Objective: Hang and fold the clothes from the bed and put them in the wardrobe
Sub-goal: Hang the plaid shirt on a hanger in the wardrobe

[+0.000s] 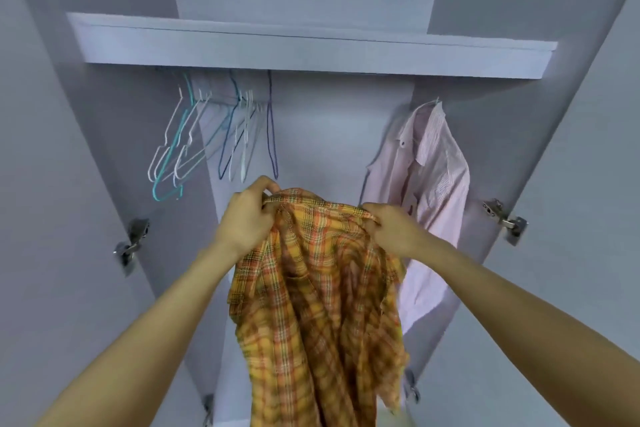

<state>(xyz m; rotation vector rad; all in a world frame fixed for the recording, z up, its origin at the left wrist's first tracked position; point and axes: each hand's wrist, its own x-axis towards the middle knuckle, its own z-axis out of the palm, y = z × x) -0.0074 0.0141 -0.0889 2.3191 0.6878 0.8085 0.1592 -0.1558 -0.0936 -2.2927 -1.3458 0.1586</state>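
An orange-and-yellow plaid cotton shirt (318, 288) is held up in front of the open pale grey wardrobe (571, 149), gripped at its top edge on both sides. The left hand (247, 215) is curled round the bunched fabric near the collar, and the right hand (391, 225) is pinching the opposite shoulder; both sets of fingers are closed on cloth. Below the grip, the shirt is hanging in loose, crumpled folds.

The garment is judged to be light, soft and limp, with no stiffness of its own. It will sag and twist wherever it is unsupported, so it is best held at the collar and shoulder seams, where the fabric is doubled and a hanger can be slid in. Little risk of slipping or damage is expected.

Inside the wardrobe, under the grey wooden shelf (311, 45), a cluster of empty thin wire hangers in white, teal and blue (207, 139) is seen towards the left end of the rail, the rail itself being mostly hidden. Towards the right end, a pale pink striped button shirt (429, 184) is already hung on a white hanger, just beside the plaid one. Whether a hanger is inside the plaid shirt cannot be told.
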